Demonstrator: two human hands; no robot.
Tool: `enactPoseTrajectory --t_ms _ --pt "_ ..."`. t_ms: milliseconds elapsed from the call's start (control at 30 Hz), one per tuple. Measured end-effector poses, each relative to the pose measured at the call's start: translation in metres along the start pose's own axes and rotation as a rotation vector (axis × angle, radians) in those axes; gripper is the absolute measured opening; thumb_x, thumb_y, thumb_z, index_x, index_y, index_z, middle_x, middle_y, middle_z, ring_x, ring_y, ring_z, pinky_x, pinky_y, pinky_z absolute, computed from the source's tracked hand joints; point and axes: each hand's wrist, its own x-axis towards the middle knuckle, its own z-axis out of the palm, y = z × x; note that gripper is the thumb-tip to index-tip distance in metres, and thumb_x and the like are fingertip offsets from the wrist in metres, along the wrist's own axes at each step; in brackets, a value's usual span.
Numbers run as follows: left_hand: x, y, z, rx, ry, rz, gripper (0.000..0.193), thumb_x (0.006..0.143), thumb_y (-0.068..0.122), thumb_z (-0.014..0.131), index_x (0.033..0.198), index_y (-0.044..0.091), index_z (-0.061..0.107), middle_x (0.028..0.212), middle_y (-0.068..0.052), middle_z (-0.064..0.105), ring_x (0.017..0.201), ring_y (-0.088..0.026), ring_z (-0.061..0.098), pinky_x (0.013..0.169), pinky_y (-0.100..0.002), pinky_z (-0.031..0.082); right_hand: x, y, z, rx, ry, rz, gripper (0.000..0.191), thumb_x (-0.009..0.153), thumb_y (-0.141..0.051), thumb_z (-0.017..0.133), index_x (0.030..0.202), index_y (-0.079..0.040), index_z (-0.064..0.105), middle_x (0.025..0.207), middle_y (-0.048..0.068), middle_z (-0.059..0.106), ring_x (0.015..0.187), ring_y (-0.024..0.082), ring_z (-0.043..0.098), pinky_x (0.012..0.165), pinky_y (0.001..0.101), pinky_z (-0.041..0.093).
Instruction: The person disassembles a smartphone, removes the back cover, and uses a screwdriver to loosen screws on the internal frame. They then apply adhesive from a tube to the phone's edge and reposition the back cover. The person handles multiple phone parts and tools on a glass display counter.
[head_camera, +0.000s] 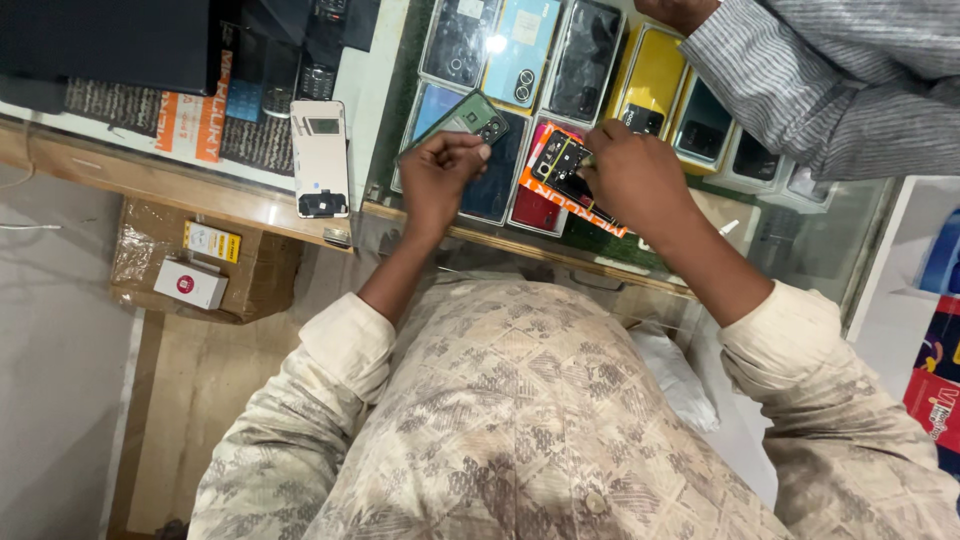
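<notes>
The left hand pinches a green phone tilted up off the glass counter — likely to view its back. Just beside it, the right hand closes its fingertips on an orange-edged packet — steadying it over the displayed phones.
</notes>
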Motion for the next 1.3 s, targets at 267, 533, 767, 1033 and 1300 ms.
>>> enactPoseTrajectory --t_ms 267,533,767,1033,1300 --pt "-0.015 -0.026 0.019 -0.105 -0.001 -0.166 0.01 0.094 0.005 0.076 0.099 -0.004 0.074 0.081 -0.006 0.073 0.069 -0.009 0.067 0.062 -0.023 0.056 -0.004 0.002 0.002 0.06 0.022 0.009 0.026 0.089 -0.023 0.074 0.105 -0.002 0.069 0.097 0.016 0.068 0.077 0.038 0.068 0.066 0.0485 0.053" --pt "-0.015 -0.028 0.032 -0.218 -0.014 -0.22 0.013 0.092 0.003 0.076 0.101 -0.005 0.073 0.085 -0.01 0.075 0.072 -0.011 0.07 0.065 -0.024 0.06 -0.013 -0.005 -0.012 0.218 0.208 0.076 0.016 0.093 -0.015 0.08 0.1 -0.004 0.072 0.091 0.012 0.067 0.074 0.034 0.067 0.065 0.0436 0.052" --pt "-0.019 -0.024 0.044 -0.386 0.039 -0.379 0.017 0.092 0.003 0.074 0.106 -0.006 0.069 0.091 -0.014 0.076 0.08 -0.018 0.076 0.07 -0.025 0.063 -0.039 -0.035 -0.015 0.656 0.397 0.234 0.017 0.095 -0.007 0.082 0.109 -0.002 0.074 0.094 0.01 0.071 0.073 0.016 0.066 0.061 0.029 0.049" --pt "-0.024 -0.024 0.043 -0.399 0.003 -0.439 0.016 0.093 0.001 0.073 0.106 -0.005 0.067 0.095 -0.015 0.075 0.084 -0.02 0.077 0.072 -0.026 0.064 -0.051 -0.044 0.006 0.709 0.443 0.322 0.018 0.093 -0.005 0.082 0.109 0.0 0.076 0.092 0.01 0.072 0.073 0.014 0.063 0.059 0.0277 0.046" --pt "-0.026 -0.024 0.044 -0.393 -0.016 -0.439 0.015 0.093 0.001 0.073 0.105 -0.005 0.067 0.095 -0.016 0.075 0.085 -0.021 0.077 0.073 -0.027 0.064 -0.055 -0.043 0.02 0.893 0.42 0.464 0.015 0.099 -0.01 0.077 0.104 0.004 0.077 0.077 0.009 0.074 0.06 0.011 0.07 0.051 0.0233 0.051"
